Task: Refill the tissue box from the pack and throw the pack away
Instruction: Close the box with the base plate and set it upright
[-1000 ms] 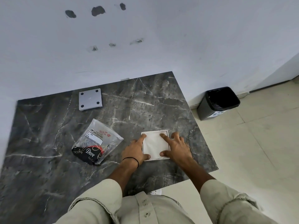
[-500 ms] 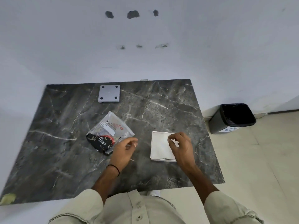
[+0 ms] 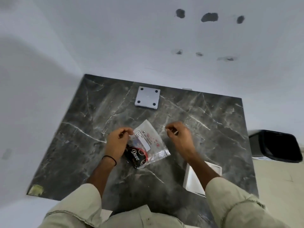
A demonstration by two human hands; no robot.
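The clear plastic tissue pack (image 3: 148, 142), with a white label and a dark "Dove" print at its near end, lies flat on the dark marble table (image 3: 205, 122). My left hand (image 3: 118, 139) hovers at the pack's left edge with curled fingers pinched beside its corner; whether it grips the plastic is unclear. To the right of the pack, and apart from it, my right hand (image 3: 179, 134) has its fingers curled with nothing in them. The white open tissue box (image 3: 191, 181) sits at the near right table edge, partly hidden by my right forearm.
A grey square lid (image 3: 147, 97) with four dark feet lies at the back of the table by the wall. A black waste bin (image 3: 278, 145) stands on the floor to the right of the table. A yellowish scrap (image 3: 35, 189) marks the near left corner.
Both hands have left the white box and moved left to the pack. The view has swung left, so the box now sits at the lower right.
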